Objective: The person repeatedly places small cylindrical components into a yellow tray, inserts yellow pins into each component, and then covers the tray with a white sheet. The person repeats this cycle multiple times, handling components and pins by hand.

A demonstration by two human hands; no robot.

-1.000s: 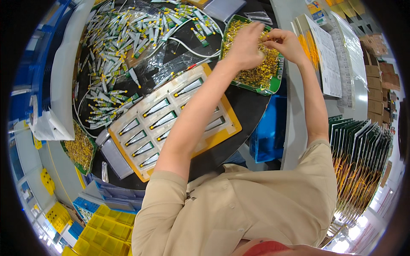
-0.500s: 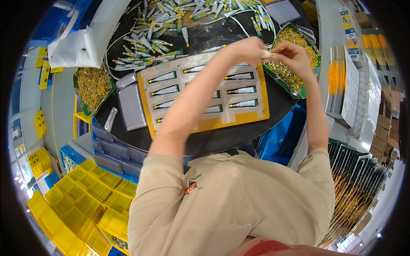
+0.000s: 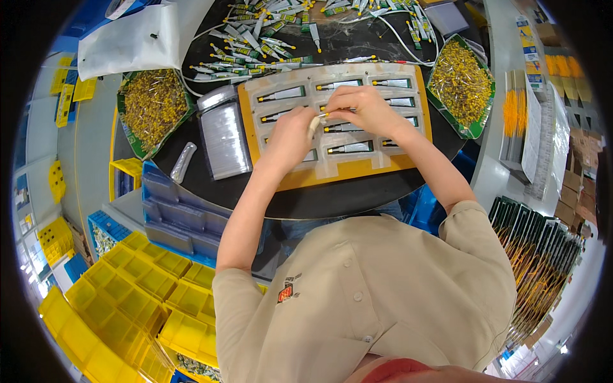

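Note:
My left hand [image 3: 292, 137] and my right hand [image 3: 368, 112] meet over the middle of a clear moulded tray [image 3: 325, 167] on a yellow board [image 3: 306, 182]. Their fingertips are pinched close together around something too small to make out. A cream-coloured cover shows on one of the left hand's fingers. Small silver-and-green tubes with yellow tips lie in the tray's pockets, among them a tube [image 3: 350, 147] just below the fingers and another tube [image 3: 281, 94] at the upper left. My hands and forearms hide several pockets.
Green-edged boxes of small yellow-ended pieces stand at left [image 3: 153, 105] and right [image 3: 461, 83]. Loose tubes [image 3: 258, 48] pile up at the back, with a white cable [image 3: 403, 45]. Left of the tray lie clear plastic sheets [image 3: 225, 142]; yellow bins [image 3: 115, 306] stand lower left.
Both hands have come from the right-hand box of yellow-ended pieces to over the middle of the tray. The view has shifted, so the table sits further right.

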